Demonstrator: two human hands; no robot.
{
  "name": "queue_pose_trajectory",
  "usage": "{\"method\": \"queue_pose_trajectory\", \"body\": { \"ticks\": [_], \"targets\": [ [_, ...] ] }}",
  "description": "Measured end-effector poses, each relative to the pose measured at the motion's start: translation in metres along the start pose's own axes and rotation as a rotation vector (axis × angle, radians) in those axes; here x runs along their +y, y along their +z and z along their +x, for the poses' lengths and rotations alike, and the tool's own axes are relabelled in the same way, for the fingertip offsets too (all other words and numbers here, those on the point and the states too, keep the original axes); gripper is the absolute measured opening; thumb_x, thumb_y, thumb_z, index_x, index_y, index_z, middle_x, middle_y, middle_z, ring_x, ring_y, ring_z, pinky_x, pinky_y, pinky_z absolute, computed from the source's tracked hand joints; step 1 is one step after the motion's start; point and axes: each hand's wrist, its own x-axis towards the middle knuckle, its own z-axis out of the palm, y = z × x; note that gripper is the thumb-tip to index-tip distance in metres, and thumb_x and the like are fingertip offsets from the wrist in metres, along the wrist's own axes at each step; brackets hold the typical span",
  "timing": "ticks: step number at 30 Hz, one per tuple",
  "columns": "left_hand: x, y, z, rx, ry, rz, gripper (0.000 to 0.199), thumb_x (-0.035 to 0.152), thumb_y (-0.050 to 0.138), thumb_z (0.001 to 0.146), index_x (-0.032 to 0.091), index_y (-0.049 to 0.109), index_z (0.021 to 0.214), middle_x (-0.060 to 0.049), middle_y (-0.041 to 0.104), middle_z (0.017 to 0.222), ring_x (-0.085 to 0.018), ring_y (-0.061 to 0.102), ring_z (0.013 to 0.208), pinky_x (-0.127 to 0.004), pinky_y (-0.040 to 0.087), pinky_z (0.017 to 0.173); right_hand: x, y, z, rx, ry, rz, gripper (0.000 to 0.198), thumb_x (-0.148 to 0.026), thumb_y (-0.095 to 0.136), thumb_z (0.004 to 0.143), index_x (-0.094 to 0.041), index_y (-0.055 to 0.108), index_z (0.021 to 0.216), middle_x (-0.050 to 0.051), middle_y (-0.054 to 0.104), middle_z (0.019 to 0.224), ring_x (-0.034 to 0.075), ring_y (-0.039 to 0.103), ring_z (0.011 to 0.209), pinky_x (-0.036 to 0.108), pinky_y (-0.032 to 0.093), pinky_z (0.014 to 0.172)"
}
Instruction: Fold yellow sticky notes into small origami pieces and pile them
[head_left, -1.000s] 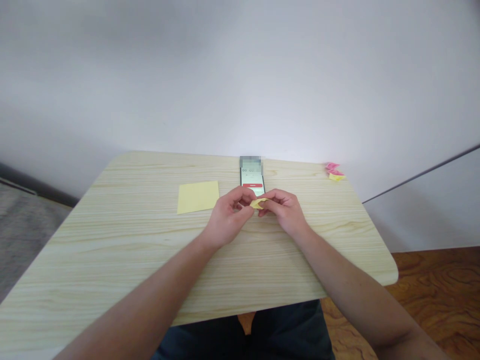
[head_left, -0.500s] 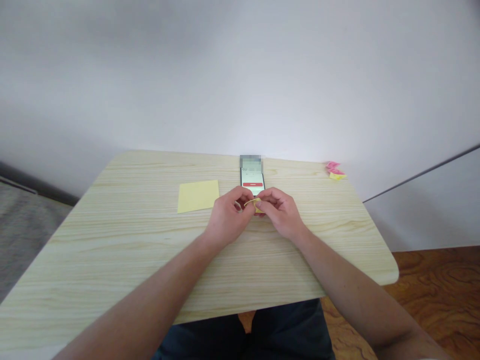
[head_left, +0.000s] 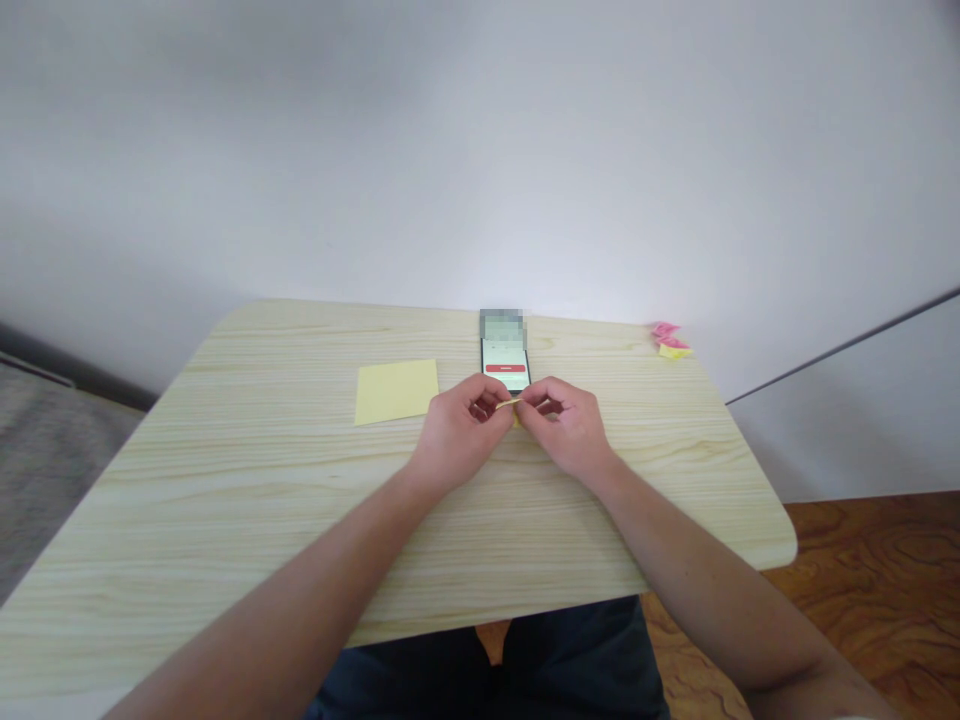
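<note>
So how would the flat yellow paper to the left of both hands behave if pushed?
The yellow paper would probably slide rather than roll or tip, since it lies flat on the table. It looks thin, so it is likely light and easily bent.

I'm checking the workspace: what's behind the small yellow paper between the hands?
Beyond the yellow paper, a lit phone lies on the table. The paper, left hand and right hand cover whatever is directly behind.

Single head-worn view, from near above, facing forward and down across the table [head_left: 225, 490], hands [head_left: 459, 435] mid-frame, wall [head_left: 480, 160] beyond
</note>
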Motion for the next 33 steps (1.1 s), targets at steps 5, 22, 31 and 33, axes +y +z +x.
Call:
{"method": "queue_pose_trajectory", "body": {
  "ticks": [5,22,31,33],
  "targets": [
    [-0.004,0.0,0.003,-0.031,-0.04,-0.119,0.009,0.025,0.066,0.081,0.021,0.067,0.089,0.0,0.067,0.076,-0.015,0.061,0.069,-0.026,0.045,0.062,-0.001,-0.003,-0.001,0.014,-0.13,-0.096,0.005,-0.026,0.067,0.087,-0.024,0.072,0.087,0.003,0.074,0.083,0.018,0.067,0.072,0.032,0.055,0.067],
    [0.005,0.002,0.004,-0.025,-0.053,-0.29,0.009,0.02,0.066,0.081,0.021,0.06,0.088,0.003,0.061,0.07,-0.013,0.059,0.065,-0.026,0.046,0.062,-0.004,-0.004,0.0,-0.201,0.092,0.318,0.024,-0.042,0.076,0.086,-0.025,0.065,0.098,0.0,0.071,0.08,0.015,0.065,0.07,0.029,0.054,0.066],
    [0.005,0.001,0.001,0.008,0.011,-0.24,0.009,0.016,0.059,0.082,0.021,0.065,0.088,0.001,0.065,0.082,-0.013,0.06,0.071,-0.026,0.048,0.064,-0.002,-0.004,0.007,-0.224,0.253,0.519,0.03,-0.043,0.081,0.08,-0.022,0.071,0.098,0.0,0.074,0.081,0.014,0.068,0.067,0.03,0.059,0.067],
    [0.007,0.0,0.001,0.017,0.002,-0.238,0.01,0.017,0.06,0.081,0.021,0.066,0.088,0.001,0.066,0.083,-0.013,0.06,0.069,-0.026,0.048,0.064,-0.001,-0.004,0.008,-0.232,0.257,0.538,0.03,-0.042,0.081,0.079,-0.022,0.071,0.099,0.0,0.074,0.083,0.014,0.068,0.068,0.031,0.059,0.068]
  ]
}}
